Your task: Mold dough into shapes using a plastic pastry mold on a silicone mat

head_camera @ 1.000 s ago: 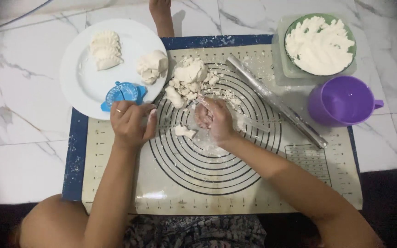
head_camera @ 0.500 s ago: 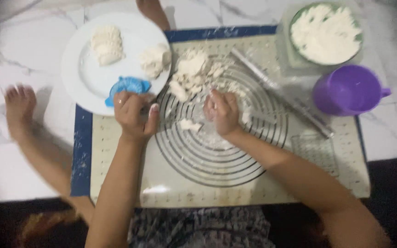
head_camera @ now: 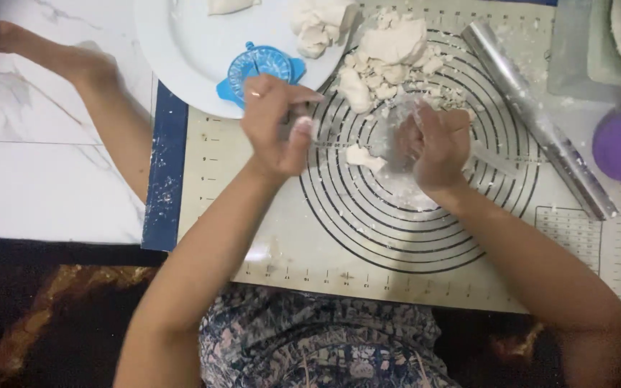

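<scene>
Fingers of the right hand (head_camera: 436, 147) curl around a thin round of dough (head_camera: 397, 136), lifting it off the middle of the ringed baking mat (head_camera: 267, 244); its flat face tilts toward the left hand (head_camera: 274, 126). That hand's fingers are bunched together — whether they pinch anything I cannot tell — just left of the round and about level with it. A small dough scrap (head_camera: 363, 156) lies between the hands. Beyond them sits the dough pile (head_camera: 389, 57), then a blue dumpling press (head_camera: 259, 66) on the white plate (head_camera: 181, 50) at the mat's far left corner — a metal rolling pin (head_camera: 540, 122) slants along the right side.
</scene>
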